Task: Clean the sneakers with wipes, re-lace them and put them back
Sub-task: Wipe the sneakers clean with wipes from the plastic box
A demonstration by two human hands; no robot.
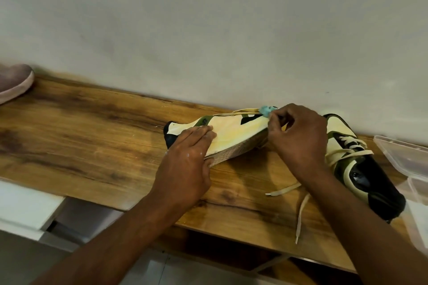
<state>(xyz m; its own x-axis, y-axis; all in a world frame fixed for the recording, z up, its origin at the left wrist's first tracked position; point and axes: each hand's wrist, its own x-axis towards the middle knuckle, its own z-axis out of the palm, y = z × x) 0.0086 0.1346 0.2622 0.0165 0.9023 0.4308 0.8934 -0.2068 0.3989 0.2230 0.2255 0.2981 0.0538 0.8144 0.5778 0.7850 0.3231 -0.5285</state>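
A cream, green and black sneaker (234,134) lies on its side on the wooden table (92,132), sole toward me. My left hand (185,164) lies over its toe end, fingers straight across the upper, thumb by the sole. My right hand (298,136) pinches a small crumpled light-blue wipe (266,110) against the sneaker's upper edge near the laces. The second sneaker (363,169) of the pair lies to the right, partly behind my right wrist, its cream laces (301,210) trailing loose over the table's front edge.
A clear plastic container (403,155) with a lid sits at the far right edge. A mauve slip-on shoe (14,83) pokes in at the far left. A plain grey wall (208,30) runs directly behind the table. White furniture (25,206) stands below left.
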